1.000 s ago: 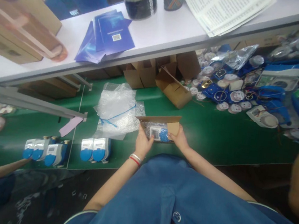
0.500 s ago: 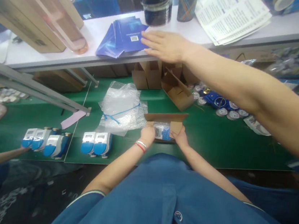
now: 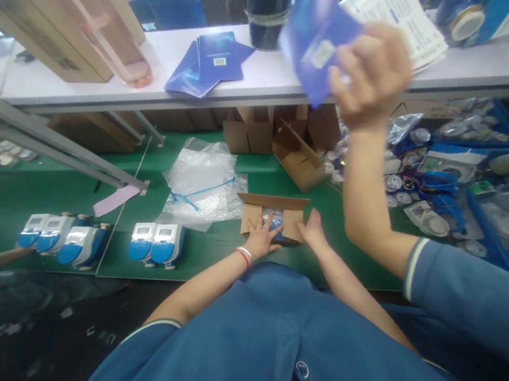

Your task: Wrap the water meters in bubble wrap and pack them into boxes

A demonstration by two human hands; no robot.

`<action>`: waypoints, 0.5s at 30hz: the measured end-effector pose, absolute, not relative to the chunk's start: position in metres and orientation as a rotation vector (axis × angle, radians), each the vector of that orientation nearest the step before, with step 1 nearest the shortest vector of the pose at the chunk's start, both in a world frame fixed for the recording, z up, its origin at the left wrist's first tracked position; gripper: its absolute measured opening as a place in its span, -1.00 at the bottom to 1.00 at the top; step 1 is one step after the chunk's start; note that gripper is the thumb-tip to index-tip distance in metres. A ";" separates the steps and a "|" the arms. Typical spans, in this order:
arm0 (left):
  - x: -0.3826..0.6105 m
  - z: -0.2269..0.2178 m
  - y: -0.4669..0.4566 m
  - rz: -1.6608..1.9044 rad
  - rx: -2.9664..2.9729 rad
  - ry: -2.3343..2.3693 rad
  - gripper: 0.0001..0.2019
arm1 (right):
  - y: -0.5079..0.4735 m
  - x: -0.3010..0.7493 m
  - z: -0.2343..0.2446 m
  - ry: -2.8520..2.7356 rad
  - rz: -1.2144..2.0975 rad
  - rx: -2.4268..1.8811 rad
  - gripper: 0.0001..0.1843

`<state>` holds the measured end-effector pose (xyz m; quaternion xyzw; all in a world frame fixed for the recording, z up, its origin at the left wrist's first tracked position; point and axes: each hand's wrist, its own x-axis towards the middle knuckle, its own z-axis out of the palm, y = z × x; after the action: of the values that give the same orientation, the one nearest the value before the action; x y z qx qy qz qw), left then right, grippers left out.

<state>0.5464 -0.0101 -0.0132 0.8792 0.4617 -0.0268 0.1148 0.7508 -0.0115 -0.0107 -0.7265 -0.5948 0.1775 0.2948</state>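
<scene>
Sitting on the table point(image 3: 210, 250) is one box point(image 3: 251, 217) with one meter point(image 3: 279, 218) inside. The left hand point(image 3: 263, 238) lies spread on the meter. The right hand point(image 3: 312, 230) touches the box's side, its fingers hidden. Two meters point(image 3: 155, 243) stand nearby, three more meters point(image 3: 58, 234) farther left. Another person's hand point(image 3: 371, 75) pinches one booklet point(image 3: 315, 37).

The co-worker's hand point(image 3: 371, 75), flat on the booklet stack point(image 3: 209, 64) on the shelf point(image 3: 109, 86) 0.5 s ago, is now raised off it, gripping one blue booklet point(image 3: 315, 37) in the air. The left hand point(image 3: 261, 239) leaves the edge of the box point(image 3: 272, 201); its fingers point(image 3: 267, 224) now lie spread over the wrapped meter point(image 3: 279, 217) inside.
</scene>
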 end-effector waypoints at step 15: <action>0.550 -0.027 -0.010 -0.085 2.514 1.425 -0.38 | 0.084 0.744 0.095 -2.853 0.214 -1.253 -0.36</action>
<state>0.5496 -0.0101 -0.0275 0.8628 0.4890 -0.0290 0.1251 0.7437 0.0844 0.0955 -0.4011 -0.9134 0.0686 0.0092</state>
